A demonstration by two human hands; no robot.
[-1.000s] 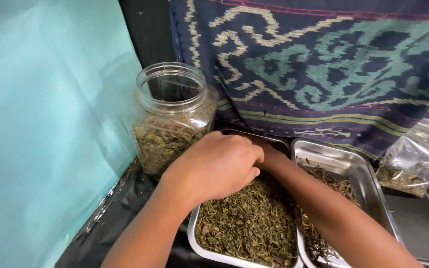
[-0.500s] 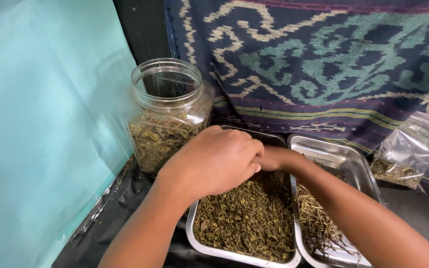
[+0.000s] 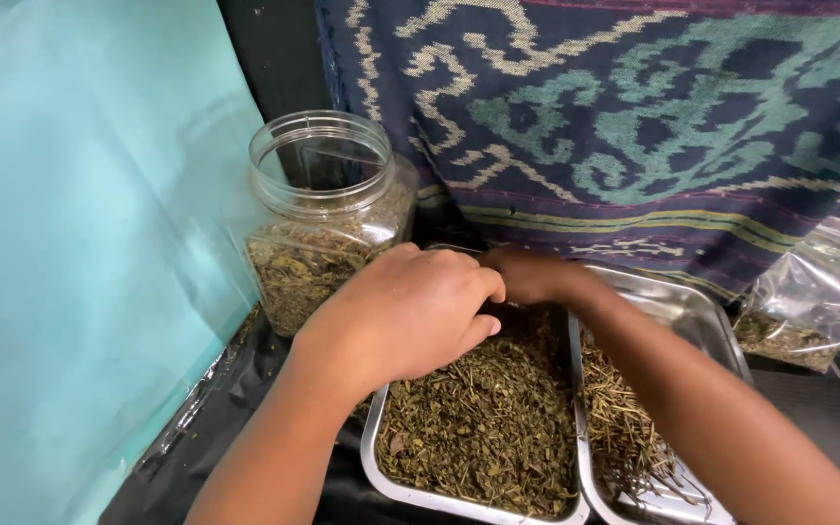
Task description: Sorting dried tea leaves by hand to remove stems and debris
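In the head view, both hands meet at the far end of a steel tray (image 3: 381, 457) that is full of dried green leaf flakes (image 3: 483, 428). The left hand (image 3: 405, 316) lies knuckles up, its fingers curled together over the flakes. The right hand (image 3: 527, 277) sits at about 2 o'clock from the left one, half hidden behind it, so I cannot tell how its fingers stand. I judge the step as gathering a handful of flakes; the next move probably calls for closing the fingers well so nothing spills.

A second steel tray (image 3: 697, 316) with thin dry stems touches the first at 3 o'clock. At 10 o'clock stands an open, clear plastic jar (image 3: 323, 209), partly filled with similar flakes. At 3 o'clock, well apart, a clear plastic bag (image 3: 809, 301) holds a little herb. No labels or signs are visible.
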